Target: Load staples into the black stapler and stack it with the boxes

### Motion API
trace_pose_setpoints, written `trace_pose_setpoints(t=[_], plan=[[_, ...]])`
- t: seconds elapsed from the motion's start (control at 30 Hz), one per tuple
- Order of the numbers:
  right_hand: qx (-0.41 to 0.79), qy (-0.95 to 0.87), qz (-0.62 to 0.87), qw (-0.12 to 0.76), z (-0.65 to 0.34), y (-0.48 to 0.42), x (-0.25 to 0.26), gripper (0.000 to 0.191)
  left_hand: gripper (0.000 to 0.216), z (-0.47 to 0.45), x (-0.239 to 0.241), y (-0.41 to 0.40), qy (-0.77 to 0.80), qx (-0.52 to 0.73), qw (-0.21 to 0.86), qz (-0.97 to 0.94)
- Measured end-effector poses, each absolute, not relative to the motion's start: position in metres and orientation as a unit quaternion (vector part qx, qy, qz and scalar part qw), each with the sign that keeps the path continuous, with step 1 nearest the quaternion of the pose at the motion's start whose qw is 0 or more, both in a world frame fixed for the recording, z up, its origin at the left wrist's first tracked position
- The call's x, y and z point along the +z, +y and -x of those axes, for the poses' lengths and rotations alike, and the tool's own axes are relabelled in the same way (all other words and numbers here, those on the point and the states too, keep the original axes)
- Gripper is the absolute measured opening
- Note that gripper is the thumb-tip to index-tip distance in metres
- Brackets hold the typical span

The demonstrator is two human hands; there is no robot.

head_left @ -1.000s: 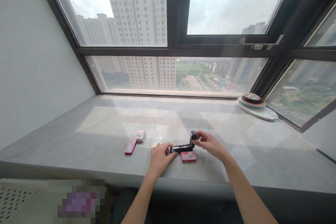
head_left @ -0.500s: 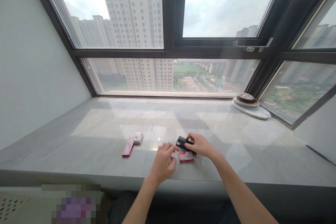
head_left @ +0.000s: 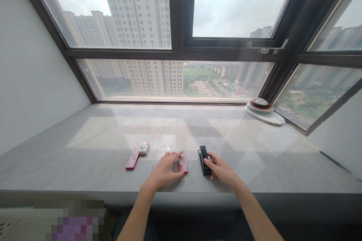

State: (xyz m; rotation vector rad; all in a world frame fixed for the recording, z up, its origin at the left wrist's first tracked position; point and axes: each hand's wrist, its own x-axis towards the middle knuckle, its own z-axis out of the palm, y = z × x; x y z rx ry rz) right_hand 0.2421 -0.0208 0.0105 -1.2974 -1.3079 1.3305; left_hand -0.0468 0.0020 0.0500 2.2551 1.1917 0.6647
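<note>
My right hand [head_left: 220, 168] is closed on a black stapler [head_left: 203, 161], which stands nearly lengthwise away from me on the sill, thumb on its near part. To its left, my left hand [head_left: 164, 169] grips a small red-and-white box [head_left: 183, 165] at its two ends, index finger at the far end and thumb at the near end. The box's left side is partly hidden by this hand. Farther left lie a flat red-and-white box [head_left: 132, 161] and a small white-and-pink box [head_left: 144, 148], touching each other.
The grey tiled window sill [head_left: 96, 150] carries everything. A stack of plates [head_left: 258, 110] stands in the back right corner by the window frame [head_left: 178, 54]. The sill's front edge [head_left: 181, 196] runs close in front of me. A blurred purple patch [head_left: 75, 229] is at the lower left.
The stapler has turned from crosswise to pointing away from me. The small red-and-white box has turned lengthwise and shifted left, now within my left hand. The view has shifted slightly.
</note>
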Motion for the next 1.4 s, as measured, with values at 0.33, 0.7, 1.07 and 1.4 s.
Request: trace_pose_setpoints(t=[0.33, 0.7, 1.07, 1.4], plan=[[0.491, -0.498, 0.54, 0.468, -0.197, -0.016, -0.002, 0.067, 0.06, 0.036, 0.049, -0.016, 0.465, 0.333, 0.229, -0.788], [0.477, -0.502, 0.545, 0.473, -0.198, -0.019, -0.004, 0.075, 0.057, 0.173, 0.021, -0.01, 0.769, 0.216, 0.038, -0.6], [0.482, -0.509, 0.543, 0.462, -0.2, -0.018, -0.008, 0.067, 0.053, 0.09, 0.051, -0.009, 0.507, 0.28, 0.247, -0.777], [0.491, -0.51, 0.547, 0.447, -0.199, -0.018, -0.005, 0.055, 0.076, 0.007, 0.056, -0.004, 0.401, 0.276, 0.263, -0.833]])
